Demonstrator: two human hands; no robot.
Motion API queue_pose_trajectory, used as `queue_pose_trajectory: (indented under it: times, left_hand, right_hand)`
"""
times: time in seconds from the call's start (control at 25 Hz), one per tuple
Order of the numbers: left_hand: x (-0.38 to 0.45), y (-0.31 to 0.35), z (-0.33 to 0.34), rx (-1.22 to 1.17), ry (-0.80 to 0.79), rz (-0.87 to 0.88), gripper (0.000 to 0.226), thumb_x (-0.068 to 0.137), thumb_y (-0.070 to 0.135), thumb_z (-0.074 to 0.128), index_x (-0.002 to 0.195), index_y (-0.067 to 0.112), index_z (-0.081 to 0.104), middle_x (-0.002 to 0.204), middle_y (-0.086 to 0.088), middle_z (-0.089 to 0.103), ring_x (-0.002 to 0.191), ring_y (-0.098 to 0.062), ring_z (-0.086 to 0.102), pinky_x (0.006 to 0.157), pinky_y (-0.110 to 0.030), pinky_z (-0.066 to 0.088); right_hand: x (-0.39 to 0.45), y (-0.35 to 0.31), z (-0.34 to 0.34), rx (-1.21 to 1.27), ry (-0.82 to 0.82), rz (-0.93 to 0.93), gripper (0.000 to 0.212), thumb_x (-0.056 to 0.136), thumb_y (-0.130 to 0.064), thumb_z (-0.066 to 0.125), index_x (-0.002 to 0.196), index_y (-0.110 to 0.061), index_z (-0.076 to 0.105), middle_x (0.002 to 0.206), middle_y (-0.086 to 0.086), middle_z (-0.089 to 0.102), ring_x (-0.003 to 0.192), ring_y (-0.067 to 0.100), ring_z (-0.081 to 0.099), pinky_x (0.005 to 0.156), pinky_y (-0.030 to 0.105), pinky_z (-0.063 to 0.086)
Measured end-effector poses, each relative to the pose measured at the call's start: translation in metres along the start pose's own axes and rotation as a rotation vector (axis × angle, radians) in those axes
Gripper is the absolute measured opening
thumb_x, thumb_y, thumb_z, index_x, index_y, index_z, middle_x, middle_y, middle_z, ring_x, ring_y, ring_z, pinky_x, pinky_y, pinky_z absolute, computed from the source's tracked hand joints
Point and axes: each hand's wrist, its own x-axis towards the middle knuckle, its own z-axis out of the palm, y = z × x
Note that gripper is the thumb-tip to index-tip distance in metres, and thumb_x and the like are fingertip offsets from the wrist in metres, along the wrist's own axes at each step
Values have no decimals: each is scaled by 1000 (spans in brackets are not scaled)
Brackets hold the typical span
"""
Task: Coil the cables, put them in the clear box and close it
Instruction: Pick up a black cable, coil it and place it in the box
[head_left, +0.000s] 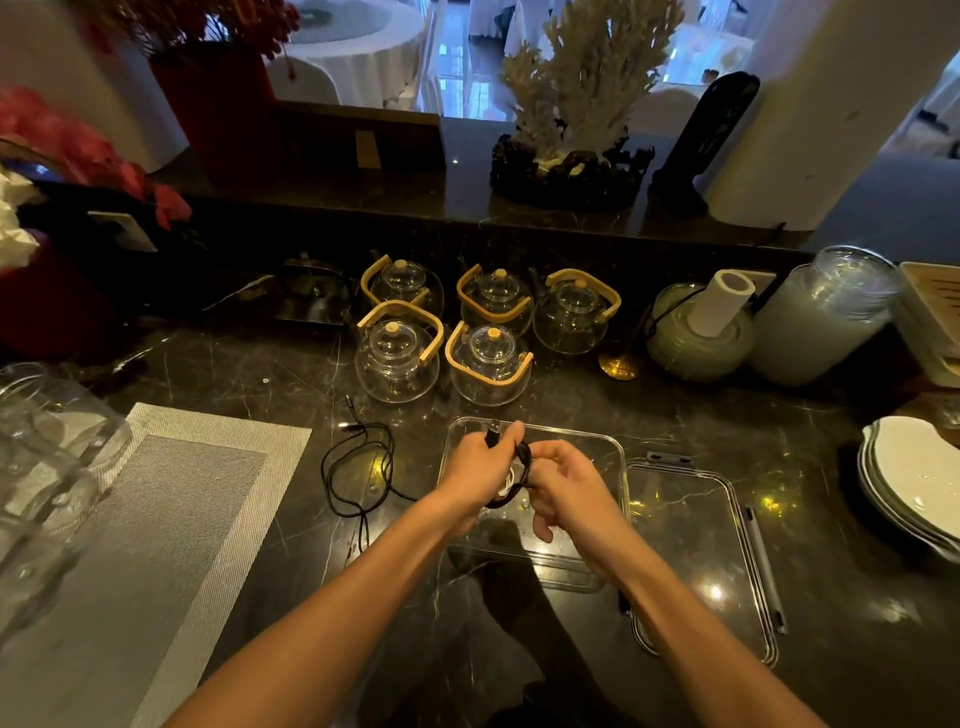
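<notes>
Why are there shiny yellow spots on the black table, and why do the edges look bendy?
In the head view, lamps glint off the polished counter and the clear lid; the wide lens curves the edges, and the glass jar at the left looks smeared; both hands cast a shadow below the clear box.

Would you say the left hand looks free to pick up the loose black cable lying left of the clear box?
Probably not yet: the left hand and right hand both grip a black coiled cable above the clear plastic box. The loose black cable itself lies unobstructed nearby.
</notes>
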Motion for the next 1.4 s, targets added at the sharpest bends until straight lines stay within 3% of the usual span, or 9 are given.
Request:
queue_pose_trajectory:
  times: [0.28, 0.44, 0.56, 0.68, 0.8, 0.96, 1.16, 1.24, 1.4]
  left_hand:
    - [4, -9, 2, 150, 41, 67, 44, 100, 47, 52, 73, 15, 66, 53, 6, 52, 50, -11, 48, 52, -28, 35]
    - [5, -13, 7, 196, 10, 47, 44, 102, 45, 48, 75, 17, 68, 50, 9, 52, 38, 0, 44, 43, -21, 32]
    - [9, -20, 9, 268, 5, 27, 48, 103, 47, 46, 73, 15, 66, 51, 7, 49, 43, -6, 45, 44, -24, 30]
    - [14, -29, 11, 233, -39, -9, 48, 100, 51, 49, 77, 12, 65, 57, 6, 53, 53, -10, 48, 51, -27, 33]
    - [19, -27, 14, -40, -243, -74, 44, 96, 50, 54, 71, 15, 60, 55, 6, 41, 47, -9, 36, 45, -22, 28]
    - [40, -23, 24, -173, -434, -178, 26, 88, 38, 46, 70, 19, 49, 57, 8, 25, 49, -9, 18, 45, -23, 18]
    - [73, -34, 40, -221, -369, -296, 18, 93, 16, 36, 78, 14, 46, 59, 0, 40, 51, -12, 35, 46, -23, 33]
    - [84, -41, 47, -139, -326, -287, 20, 96, 9, 35, 84, 9, 51, 65, -5, 50, 56, -15, 47, 50, -25, 42]
    - [101, -54, 55, 282, -270, -123, 20, 89, 2, 50, 88, 10, 68, 80, -8, 65, 77, -23, 59, 75, -42, 52]
  right_hand:
    - [-4, 4, 1, -443, 89, -221, 20, 94, -15, 61, 106, -28, 55, 69, 2, 57, 53, 11, 46, 48, 35, 40]
    - [4, 20, 1, -862, 240, -351, 13, 96, -23, 64, 104, -28, 56, 82, -7, 66, 56, 6, 53, 49, 25, 39]
    - [8, 28, 0, -687, 347, -333, 8, 94, -24, 69, 101, -28, 66, 96, -11, 68, 80, 8, 66, 66, 29, 54]
    - [14, 20, -6, -206, 385, -139, 6, 93, -15, 72, 97, -17, 67, 90, 6, 72, 68, 10, 67, 59, 35, 60]
    - [18, 17, -22, 70, 357, -23, 10, 94, -7, 69, 102, -1, 68, 82, 11, 66, 58, 8, 58, 50, 31, 58]
    - [25, 37, -34, -68, 289, 132, 23, 98, -19, 66, 101, 4, 70, 75, 10, 58, 49, 9, 52, 41, 24, 47]
    - [47, 56, -48, -163, 292, 194, 15, 102, -12, 59, 90, -8, 67, 69, 5, 65, 50, 10, 57, 45, 27, 51]
    - [59, 65, -55, -262, 346, 226, 18, 102, -11, 58, 86, -10, 67, 65, 5, 63, 47, 10, 55, 42, 26, 48]
    - [83, 79, -58, -304, 427, 314, 15, 102, -11, 57, 91, -9, 66, 66, 7, 63, 44, 13, 57, 42, 28, 51]
